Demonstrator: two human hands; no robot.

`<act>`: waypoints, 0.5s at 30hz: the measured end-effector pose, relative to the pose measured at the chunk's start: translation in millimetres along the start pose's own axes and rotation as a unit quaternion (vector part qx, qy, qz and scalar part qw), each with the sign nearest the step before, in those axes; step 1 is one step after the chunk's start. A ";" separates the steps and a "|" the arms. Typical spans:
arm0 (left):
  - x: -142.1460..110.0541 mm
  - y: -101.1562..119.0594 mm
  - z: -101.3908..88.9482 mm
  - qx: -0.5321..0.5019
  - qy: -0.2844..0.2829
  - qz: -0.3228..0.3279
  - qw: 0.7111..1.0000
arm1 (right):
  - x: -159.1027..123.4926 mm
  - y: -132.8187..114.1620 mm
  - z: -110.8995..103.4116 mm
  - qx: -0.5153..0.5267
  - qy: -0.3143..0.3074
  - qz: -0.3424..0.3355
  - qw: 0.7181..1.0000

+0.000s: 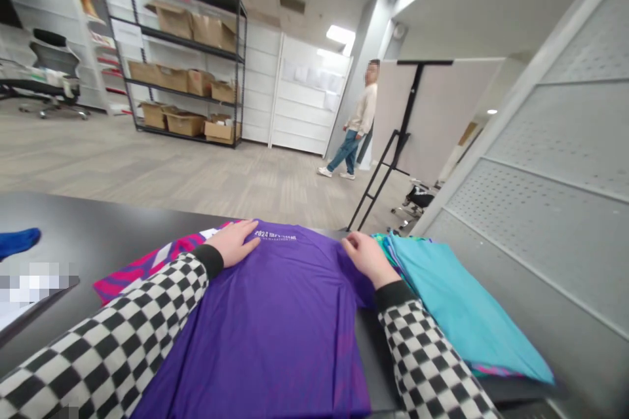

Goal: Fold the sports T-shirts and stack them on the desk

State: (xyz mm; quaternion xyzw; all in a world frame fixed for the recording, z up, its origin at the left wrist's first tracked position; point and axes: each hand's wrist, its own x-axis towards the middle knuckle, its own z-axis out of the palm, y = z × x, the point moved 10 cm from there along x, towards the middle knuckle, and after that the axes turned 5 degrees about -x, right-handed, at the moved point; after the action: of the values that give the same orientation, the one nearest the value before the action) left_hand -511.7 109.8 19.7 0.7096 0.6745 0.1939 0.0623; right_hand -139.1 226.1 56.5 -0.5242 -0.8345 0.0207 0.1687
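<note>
A purple T-shirt (285,314) with white "2024" lettering near its far edge lies spread on the dark table. My left hand (236,242) rests flat on its upper left, fingers stretched out. At the shirt's upper right, my right hand (367,256) has its fingers curled together on the shoulder and sleeve fabric. From under the left side shows a pink-and-purple patterned sleeve (152,262). Just right of my right hand lies a stack of folded garments with a turquoise one (457,294) on top.
A blue cloth item (18,242) and a blurred flat object (34,291) lie at the table's left. A grey perforated panel (540,163) borders the right side. Beyond the table stand a black easel (407,118), a shelf of cardboard boxes (187,121) and a walking person (361,111).
</note>
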 end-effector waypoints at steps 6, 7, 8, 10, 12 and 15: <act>-52.2 -39.0 -41.0 -0.035 -0.014 -0.102 0.994 | -25.2 -78.8 52.8 0.036 -0.168 -0.145 0.974; -67.5 -50.0 -41.5 -0.027 -0.020 -0.121 0.992 | -27.4 -80.2 59.3 0.029 -0.192 -0.142 0.971; -83.0 -61.4 -39.2 -0.010 -0.029 -0.140 0.990 | -28.6 -80.2 63.3 0.025 -0.206 -0.140 0.968; -112.1 -85.4 -31.4 0.035 -0.035 -0.180 0.982 | -29.2 -79.4 66.5 0.021 -0.215 -0.142 0.966; -133.3 -103.7 -24.8 0.058 -0.021 -0.201 0.978 | -28.6 -77.4 68.1 0.018 -0.216 -0.143 0.966; -145.0 -114.8 -25.1 0.036 0.012 -0.177 0.983 | -24.4 -74.2 68.8 0.017 -0.214 -0.137 0.967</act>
State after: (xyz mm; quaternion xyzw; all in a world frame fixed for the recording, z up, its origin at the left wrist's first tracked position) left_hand -630.0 -27.4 -25.2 0.5783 0.7968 0.1640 0.0617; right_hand -214.8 181.0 1.0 -0.3853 -0.9146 0.1226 -0.0035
